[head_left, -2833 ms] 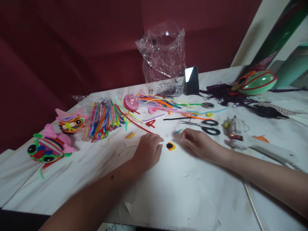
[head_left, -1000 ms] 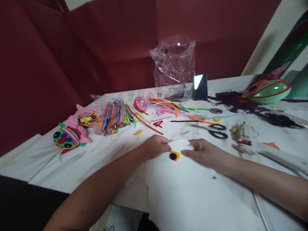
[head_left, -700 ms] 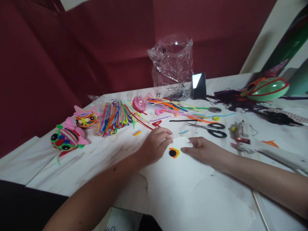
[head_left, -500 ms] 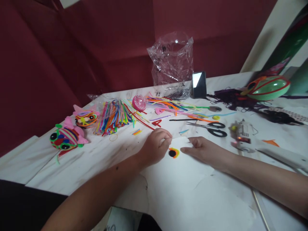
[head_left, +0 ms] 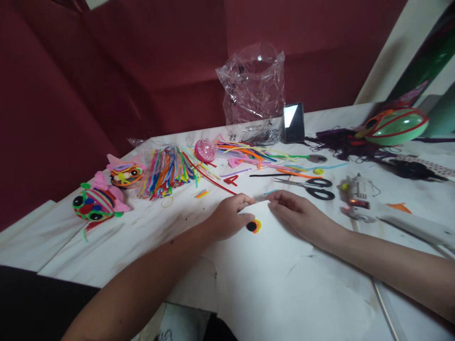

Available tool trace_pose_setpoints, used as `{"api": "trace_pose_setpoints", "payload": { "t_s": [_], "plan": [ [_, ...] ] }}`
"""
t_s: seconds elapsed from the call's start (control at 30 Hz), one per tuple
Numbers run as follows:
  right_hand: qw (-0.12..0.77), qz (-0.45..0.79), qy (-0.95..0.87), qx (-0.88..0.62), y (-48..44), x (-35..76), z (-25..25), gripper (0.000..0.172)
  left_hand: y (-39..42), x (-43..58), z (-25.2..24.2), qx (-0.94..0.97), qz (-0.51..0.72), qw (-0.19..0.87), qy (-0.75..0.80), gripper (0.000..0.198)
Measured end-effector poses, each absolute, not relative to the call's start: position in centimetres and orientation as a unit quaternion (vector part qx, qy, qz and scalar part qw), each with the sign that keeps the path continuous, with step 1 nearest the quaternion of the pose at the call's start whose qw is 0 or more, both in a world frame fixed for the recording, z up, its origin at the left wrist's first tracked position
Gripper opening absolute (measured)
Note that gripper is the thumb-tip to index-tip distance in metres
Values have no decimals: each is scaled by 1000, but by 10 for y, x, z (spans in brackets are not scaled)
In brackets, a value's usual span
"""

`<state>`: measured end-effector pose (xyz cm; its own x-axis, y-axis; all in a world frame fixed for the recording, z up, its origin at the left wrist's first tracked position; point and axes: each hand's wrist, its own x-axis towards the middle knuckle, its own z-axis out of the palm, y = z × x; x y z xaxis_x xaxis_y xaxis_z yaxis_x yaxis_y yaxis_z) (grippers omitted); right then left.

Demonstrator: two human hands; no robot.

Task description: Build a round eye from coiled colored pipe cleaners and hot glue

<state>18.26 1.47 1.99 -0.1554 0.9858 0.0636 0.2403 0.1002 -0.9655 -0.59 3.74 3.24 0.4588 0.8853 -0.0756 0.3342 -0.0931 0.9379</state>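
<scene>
In the head view, the left hand [head_left: 232, 219] is at the far edge of a white sheet [head_left: 263, 279], grasping it with the thumb on the near side and the fingers beyond the edge. The right hand [head_left: 302, 215] has its fingertips at the same edge, just to the right; whether it grips the sheet or only touches it, I cannot tell. A black disc edged in yellow and orange [head_left: 252, 227] lies on the sheet, between the hands and slightly nearer, just beside the left thumb.

The sheet lies on a pale marbled surface [head_left: 142, 237]. Beyond the right hand are scissors [head_left: 305, 185] with parted blades, pointing left; farther right is a white glue gun [head_left: 391, 217] with a small glowing light. Far left of the hands are a bundle of colored pipe cleaners [head_left: 167, 173] and two decorated fish-like figures, one green-trimmed [head_left: 97, 203], the other pink-eared [head_left: 125, 174]. A phone [head_left: 294, 124] stands upright at the far side beside a clear plastic bag [head_left: 252, 90].
</scene>
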Motion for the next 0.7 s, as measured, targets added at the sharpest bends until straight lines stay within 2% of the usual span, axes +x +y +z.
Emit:
{"api": "trace_pose_setpoints", "payload": {
  "t_s": [0.13, 0.27, 0.47, 0.63, 0.7],
  "plan": [
    [442, 339, -694, -456, 12, 183, 18, 31, 39, -7, 29, 710, 270, 484, 436, 23],
    [426, 279, -760, -404, 10, 184, 21, 17, 40, -6, 27, 726, 278, 452, 437, 25],
    [524, 351, -612, -477, 25, 196, 26, 26, 40, -7, 29, 732, 246, 447, 451, 20],
    [497, 355, -607, -508, 34, 203, 25, 38, 41, -7, 32, 748, 239, 406, 466, 19],
    [503, 372, -597, -503, 34, 201, 24, 29, 41, -7, 33, 749, 241, 403, 468, 20]
  ]
}}
